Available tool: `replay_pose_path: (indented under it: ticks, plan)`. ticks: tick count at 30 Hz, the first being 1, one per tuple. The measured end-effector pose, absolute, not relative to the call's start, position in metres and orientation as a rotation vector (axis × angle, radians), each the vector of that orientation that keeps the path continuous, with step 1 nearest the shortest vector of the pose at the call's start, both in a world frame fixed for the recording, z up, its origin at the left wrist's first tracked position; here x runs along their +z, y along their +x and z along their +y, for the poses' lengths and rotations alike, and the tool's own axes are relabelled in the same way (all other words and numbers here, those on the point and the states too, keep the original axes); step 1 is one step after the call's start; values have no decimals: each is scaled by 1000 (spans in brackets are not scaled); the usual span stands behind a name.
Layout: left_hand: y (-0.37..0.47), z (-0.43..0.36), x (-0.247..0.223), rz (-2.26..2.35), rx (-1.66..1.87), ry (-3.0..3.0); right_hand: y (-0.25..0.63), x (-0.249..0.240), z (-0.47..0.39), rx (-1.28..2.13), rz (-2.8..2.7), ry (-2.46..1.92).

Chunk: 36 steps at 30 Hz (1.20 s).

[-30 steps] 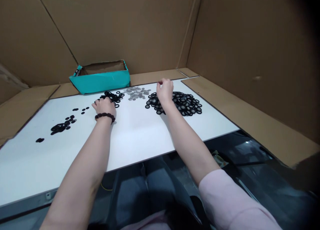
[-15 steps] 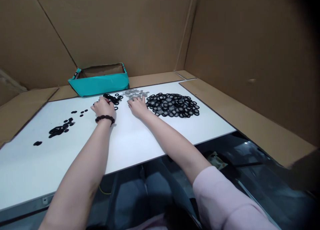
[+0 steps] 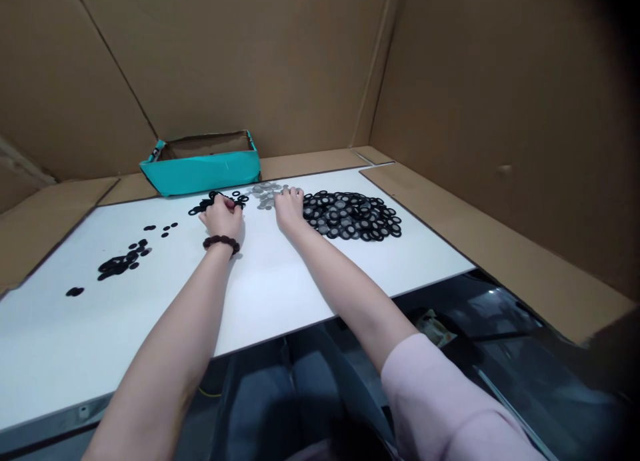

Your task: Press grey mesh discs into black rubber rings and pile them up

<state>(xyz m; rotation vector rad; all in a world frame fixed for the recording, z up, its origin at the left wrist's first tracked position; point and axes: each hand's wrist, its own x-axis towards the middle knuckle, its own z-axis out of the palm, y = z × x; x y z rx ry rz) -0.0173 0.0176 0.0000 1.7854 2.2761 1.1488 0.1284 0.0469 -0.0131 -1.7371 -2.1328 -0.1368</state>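
Note:
My left hand (image 3: pixel 223 219), a dark beaded bracelet (image 3: pixel 221 243) on its wrist, rests over the near edge of a group of black rings (image 3: pixel 203 204). Its fingers are closed in a pinch, and whatever they hold is hidden behind the hand. My right hand (image 3: pixel 289 209) is at the left edge of a big pile of black rings with grey centres (image 3: pixel 350 215), fingers bent down and pressed together. What it grips, if anything, cannot be seen. Between the hands and farther back lie loose grey discs (image 3: pixel 263 193).
Small black discs (image 3: pixel 120 263) lie scattered on the left of the white board (image 3: pixel 270 287). A teal open-topped box (image 3: pixel 205 173) stands behind the board's back edge. Cardboard walls (image 3: pixel 240 61) enclose the back and sides.
My left hand has moved a little to the right, uncovering more black rings. My right hand has shifted right, from the grey discs to the pile's edge, its fingers now more bent.

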Motion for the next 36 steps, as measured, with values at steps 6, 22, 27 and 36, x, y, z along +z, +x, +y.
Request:
replay_pose_path:
  ticks: [6, 22, 27, 36]
  plan:
    - [-16, 18, 0, 2267, 1139, 1822, 126, -13, 52, -218, -2150, -1698]
    - [-15, 23, -8, 2153, 1198, 1929, 122, -10, 64, -202, -2212, -1688]
    - [-15, 23, -8, 2129, 1217, 1937, 121, -10, 69, -264, -2149, -1708]
    - [-13, 27, -12, 1881, 1394, 1918, 126, 7, 64, 32, -1770, -1710]
